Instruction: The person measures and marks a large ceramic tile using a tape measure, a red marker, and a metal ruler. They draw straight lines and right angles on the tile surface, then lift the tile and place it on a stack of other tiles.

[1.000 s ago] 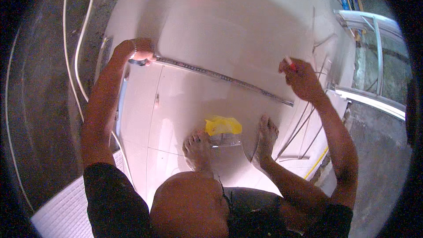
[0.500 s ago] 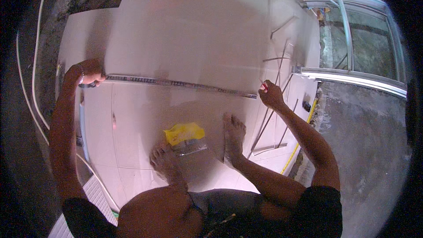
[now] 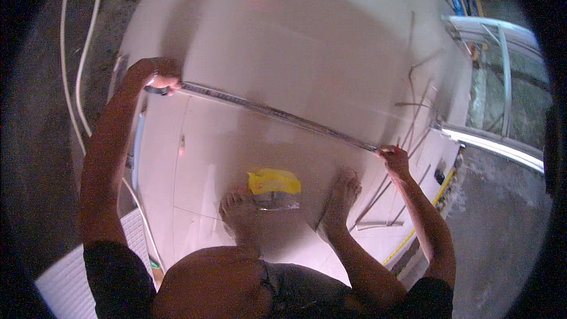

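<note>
Head view: a long, narrow, dark-grey strip (image 3: pixel 277 113), like a tape-measure blade, runs between the two hands over a broad, smooth, pale floor surface (image 3: pixel 313 35). Its long axis slants from the far left to the near right, so the left hand (image 3: pixel 164 77) is at the farther end and the right hand (image 3: pixel 394 160) at the end closer to the body. Neither hand is nearer to the strip, since each meets one end of it.

The strip looks straight and flat, with darker and lighter bands along its length; any markings are too blurred to make out. Whether its middle touches the surface below, I cannot tell.

The left hand is curled closed at its end, with a dark, rounded object (image 3: pixel 156 90) just under the fist. The right fingers pinch the other end, and a small red object (image 3: pixel 396 150) shows at them.

Nearer the body, a crumpled yellow sheet (image 3: pixel 274 181) lies between the bare left foot (image 3: pixel 239 205) and the bare right foot (image 3: pixel 344 192). Farther right are thin, dark rods (image 3: pixel 373 202) and a silvery metal frame (image 3: pixel 505 82); two pale cables (image 3: pixel 87 59) run along the left side.
</note>
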Demonstrator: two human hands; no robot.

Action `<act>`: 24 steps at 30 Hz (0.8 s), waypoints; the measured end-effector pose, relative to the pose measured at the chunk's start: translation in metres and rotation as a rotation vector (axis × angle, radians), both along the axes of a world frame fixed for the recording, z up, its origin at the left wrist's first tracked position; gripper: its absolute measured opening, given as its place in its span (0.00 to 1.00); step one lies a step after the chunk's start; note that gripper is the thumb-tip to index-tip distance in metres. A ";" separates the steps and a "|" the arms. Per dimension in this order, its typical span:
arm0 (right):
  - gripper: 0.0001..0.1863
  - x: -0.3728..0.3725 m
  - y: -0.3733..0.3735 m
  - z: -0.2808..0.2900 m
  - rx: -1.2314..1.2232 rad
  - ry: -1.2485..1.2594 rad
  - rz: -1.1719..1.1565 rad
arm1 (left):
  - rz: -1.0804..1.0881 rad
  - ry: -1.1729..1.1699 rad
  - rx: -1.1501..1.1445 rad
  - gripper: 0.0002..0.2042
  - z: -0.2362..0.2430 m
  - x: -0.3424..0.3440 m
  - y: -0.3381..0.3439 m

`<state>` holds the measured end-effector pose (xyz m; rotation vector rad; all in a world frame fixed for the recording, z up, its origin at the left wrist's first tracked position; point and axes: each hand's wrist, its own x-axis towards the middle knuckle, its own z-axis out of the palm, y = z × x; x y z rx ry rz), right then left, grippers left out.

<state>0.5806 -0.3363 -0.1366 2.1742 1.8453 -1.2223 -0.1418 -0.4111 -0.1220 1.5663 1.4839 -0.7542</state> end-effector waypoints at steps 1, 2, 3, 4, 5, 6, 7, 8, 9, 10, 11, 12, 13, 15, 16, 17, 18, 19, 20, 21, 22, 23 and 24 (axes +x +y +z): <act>0.08 0.002 0.002 0.000 0.023 -0.021 0.092 | 0.043 0.024 -0.008 0.11 0.002 0.001 0.000; 0.08 0.004 0.001 -0.002 -0.007 -0.066 0.098 | -0.030 0.009 -0.010 0.10 0.003 0.002 0.001; 0.08 0.004 0.000 -0.002 0.010 -0.002 0.053 | -0.012 0.024 -0.041 0.10 0.004 0.003 0.002; 0.08 0.004 0.000 0.000 -0.011 0.043 -0.064 | 0.100 0.087 -0.056 0.10 0.004 0.005 0.001; 0.09 0.000 -0.002 0.000 0.079 0.007 0.071 | 0.061 0.088 -0.069 0.09 0.005 0.006 0.002; 0.10 -0.004 -0.002 0.006 0.173 -0.031 0.203 | 0.114 0.083 -0.082 0.09 0.005 0.006 0.001; 0.11 -0.011 -0.001 0.011 0.236 -0.109 0.280 | 0.166 0.077 -0.085 0.09 0.006 0.006 0.002; 0.12 -0.020 -0.001 0.019 0.376 -0.126 0.425 | 0.133 0.058 -0.077 0.10 0.006 0.006 0.002; 0.12 -0.033 0.001 0.027 0.429 -0.236 0.470 | 0.099 0.041 -0.069 0.12 0.006 0.006 0.002; 0.10 -0.048 0.002 0.036 0.632 -0.077 0.574 | 0.052 0.040 -0.055 0.13 0.007 0.006 0.002; 0.10 -0.065 0.007 0.048 0.568 -0.096 0.581 | 0.031 0.027 -0.073 0.13 0.007 0.007 0.002; 0.10 -0.081 0.012 0.059 0.489 -0.109 0.567 | -0.003 0.030 -0.087 0.13 0.007 0.006 0.004; 0.11 -0.101 0.017 0.067 0.427 -0.084 0.567 | -0.050 0.018 -0.097 0.13 0.007 0.006 0.005; 0.19 -0.144 0.023 0.074 0.137 0.029 0.460 | 0.019 0.048 -0.128 0.13 0.005 0.005 0.006; 0.21 -0.163 0.022 0.076 -0.082 0.240 0.297 | 0.021 0.031 -0.128 0.13 0.003 0.006 0.006; 0.23 -0.183 0.020 0.074 -0.313 0.450 0.097 | 0.021 0.025 -0.115 0.13 0.002 0.005 0.006; 0.24 -0.207 0.014 0.065 -0.206 0.570 0.276 | 0.048 0.001 -0.132 0.14 0.002 0.005 0.005; 0.24 -0.229 0.012 0.060 -0.239 0.631 0.270 | 0.083 0.016 -0.128 0.14 0.002 0.004 0.003; 0.25 -0.251 0.010 0.055 -0.275 0.691 0.264 | 0.122 0.034 -0.123 0.14 0.003 0.004 0.002; 0.25 -0.269 0.010 0.053 -0.442 0.711 0.118 | 0.159 0.050 -0.120 0.14 0.005 0.004 0.001; 0.22 -0.288 0.006 0.047 -0.496 0.777 0.030 | 0.137 0.034 -0.106 0.14 0.007 0.004 0.001; 0.20 -0.308 0.000 0.041 -0.564 0.881 -0.052 | 0.114 0.019 -0.096 0.14 0.010 0.004 0.001; 0.16 -0.329 -0.006 0.034 -0.477 0.901 0.055 | 0.085 0.003 -0.084 0.14 0.012 0.005 0.001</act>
